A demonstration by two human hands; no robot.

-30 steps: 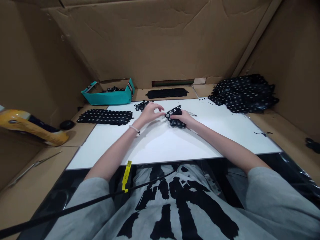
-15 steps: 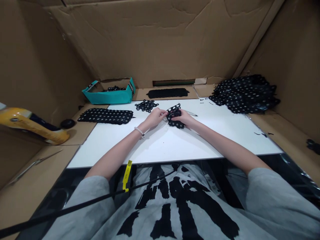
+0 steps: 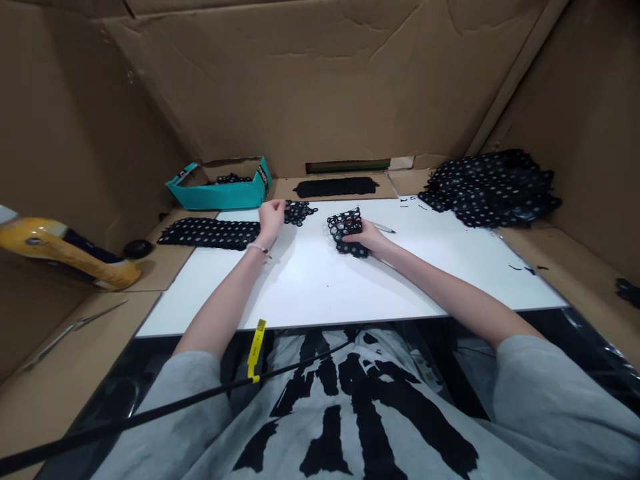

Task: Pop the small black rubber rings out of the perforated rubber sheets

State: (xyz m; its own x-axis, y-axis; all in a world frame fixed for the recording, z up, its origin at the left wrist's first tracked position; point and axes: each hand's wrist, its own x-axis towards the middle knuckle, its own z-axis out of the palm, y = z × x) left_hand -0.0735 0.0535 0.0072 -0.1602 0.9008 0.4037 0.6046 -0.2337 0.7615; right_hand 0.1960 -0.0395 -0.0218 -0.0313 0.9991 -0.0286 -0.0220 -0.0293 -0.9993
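Observation:
My right hand [image 3: 373, 238] is closed on a bent black sheet full of round holes [image 3: 344, 224], held over the white board [image 3: 320, 287]. White shows through the holes on its upper part; the lower part has pale dots. My left hand [image 3: 273, 219] is at the left edge of a heap of small black rings [image 3: 300, 213], its fingertips pinched together. What those fingertips hold, if anything, is too small to make out. Partly behind that hand lies a flat black sheet with pale dots [image 3: 210, 233].
A teal box [image 3: 217, 197] with black rings inside stands at the back left. A black strip [image 3: 336, 187] lies at the back; a large stack of dotted black sheets [image 3: 493, 187] is at the right. A pen [image 3: 384, 228], tweezers [image 3: 75, 325] and a yellow bottle [image 3: 65, 250] are also around.
My left hand has moved left and away from the perforated sheet, over to the heap of rings. The right hand keeps its hold in nearly the same place, with more of the sheet's holes showing.

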